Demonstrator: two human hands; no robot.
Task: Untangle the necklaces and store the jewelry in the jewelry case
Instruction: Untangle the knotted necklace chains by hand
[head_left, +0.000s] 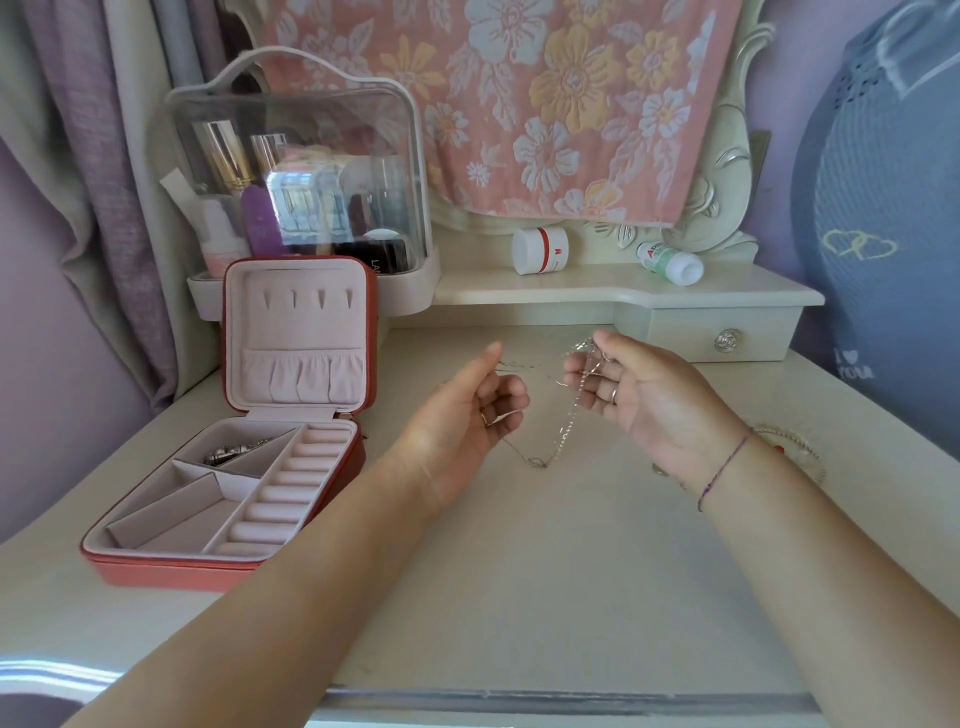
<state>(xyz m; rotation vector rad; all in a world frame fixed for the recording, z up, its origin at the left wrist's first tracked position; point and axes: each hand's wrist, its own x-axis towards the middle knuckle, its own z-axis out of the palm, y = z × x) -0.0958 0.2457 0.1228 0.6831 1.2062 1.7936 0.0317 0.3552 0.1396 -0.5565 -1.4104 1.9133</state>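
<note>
Head view: left hand (467, 410) and right hand (641, 397) each clamp their grip on the tangled necklaces (567, 425); the case (171, 569) holds one silver piece (236, 451), so untangling looks unfinished.

Both forearms (291, 561) are bare down to the lower edge; the left hand (467, 415) wears a slim ring (484, 418) low on one of its fingers (506, 388); the right hand (649, 395) wears a silvery band (613, 395) likewise; behind those fingers, a thin purple thread bracelet (722, 470) circles the wrist.

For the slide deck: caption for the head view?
The left hand and right hand hold tangled necklaces over the table, open jewelry case at left.
</note>
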